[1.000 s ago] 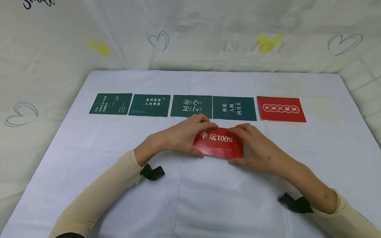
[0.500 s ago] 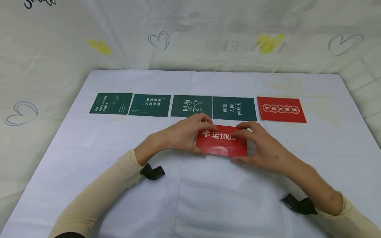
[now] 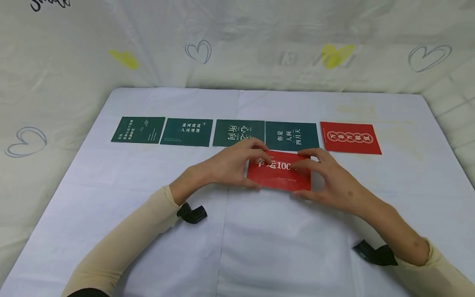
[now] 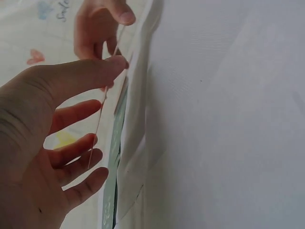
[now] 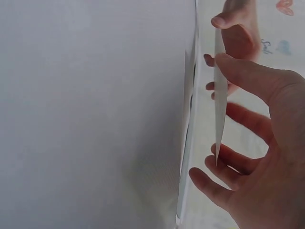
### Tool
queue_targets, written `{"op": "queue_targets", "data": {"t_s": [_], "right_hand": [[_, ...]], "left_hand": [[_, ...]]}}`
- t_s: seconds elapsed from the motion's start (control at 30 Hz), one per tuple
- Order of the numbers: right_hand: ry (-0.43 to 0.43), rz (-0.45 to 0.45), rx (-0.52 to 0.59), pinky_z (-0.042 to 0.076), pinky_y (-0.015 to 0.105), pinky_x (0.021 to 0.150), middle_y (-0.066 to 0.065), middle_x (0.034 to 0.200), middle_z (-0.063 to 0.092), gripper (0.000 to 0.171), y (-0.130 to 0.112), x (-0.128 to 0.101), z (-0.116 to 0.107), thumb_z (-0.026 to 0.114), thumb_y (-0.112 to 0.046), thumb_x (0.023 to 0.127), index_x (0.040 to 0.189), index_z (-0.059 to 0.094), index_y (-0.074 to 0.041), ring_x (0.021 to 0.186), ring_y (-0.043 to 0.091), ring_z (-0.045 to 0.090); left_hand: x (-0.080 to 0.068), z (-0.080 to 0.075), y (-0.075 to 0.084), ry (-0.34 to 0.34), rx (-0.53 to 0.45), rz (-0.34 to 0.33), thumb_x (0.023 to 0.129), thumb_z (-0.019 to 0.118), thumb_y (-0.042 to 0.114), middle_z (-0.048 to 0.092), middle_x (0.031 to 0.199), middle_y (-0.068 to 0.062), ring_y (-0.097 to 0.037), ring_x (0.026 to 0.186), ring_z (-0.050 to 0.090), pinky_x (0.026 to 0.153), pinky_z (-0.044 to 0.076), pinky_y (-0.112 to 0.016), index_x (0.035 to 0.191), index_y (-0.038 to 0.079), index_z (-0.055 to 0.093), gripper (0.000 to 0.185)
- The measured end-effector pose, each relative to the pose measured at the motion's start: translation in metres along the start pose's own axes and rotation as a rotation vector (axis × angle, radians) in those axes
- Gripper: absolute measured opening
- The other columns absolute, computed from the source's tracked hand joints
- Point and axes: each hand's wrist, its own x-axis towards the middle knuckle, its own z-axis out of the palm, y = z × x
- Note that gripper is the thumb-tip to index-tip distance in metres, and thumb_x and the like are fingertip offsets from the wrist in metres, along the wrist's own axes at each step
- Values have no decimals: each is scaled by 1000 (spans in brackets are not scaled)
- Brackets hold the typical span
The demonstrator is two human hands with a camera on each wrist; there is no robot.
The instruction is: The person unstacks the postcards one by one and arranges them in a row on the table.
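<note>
Left hand (image 3: 230,165) and right hand (image 3: 328,181) pinch the red card (image 3: 279,176) by opposite short edges; it is likely light, thin, semi-stiff and bendable.

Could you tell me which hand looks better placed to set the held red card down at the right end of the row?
Probably the right hand: it holds the red card on the side nearer the other red card.

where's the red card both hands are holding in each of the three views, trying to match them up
Head: the red card sits at centre, held between the left hand and right hand.
Left wrist: seen edge-on, a thin pale line between thumb and fingers.
Right wrist: edge-on again, a pale sliver.
Shared landmark: the white tablecloth.
</note>
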Motion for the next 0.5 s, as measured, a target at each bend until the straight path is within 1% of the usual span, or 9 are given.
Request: {"op": "queue_targets", "data": {"t_s": [0.13,0.27,0.4,0.5], "right_hand": [[5,20,15,62,57,89,12,151,46,77,2,0,-3,95,-33,74,142,59,-23,142,35,42],[34,22,45,60,58,92,11,156,43,82,6,2,-5,95,-31,76,147,54,-21,144,35,40],[95,56,103,57,62,95,15,158,39,93,9,6,-7,92,-27,80,157,40,-16,145,38,39],[169,114,153,55,64,96,20,157,40,98,12,7,-9,87,-23,85,162,28,-11,141,43,42]], "left_hand": [[4,-1,0,34,-18,22,78,90,36,50,148,1,-12,140,43,99,57,-26,135,26,66,62],[9,-3,2,59,-30,31,79,90,34,48,149,0,-14,141,41,98,58,-27,136,26,65,62],[15,-5,5,93,-19,41,81,89,35,48,151,-2,-15,143,39,103,56,-29,135,25,66,60],[21,-5,6,120,-9,48,81,89,37,48,151,-2,-16,144,38,104,55,-29,134,25,66,59]]}}
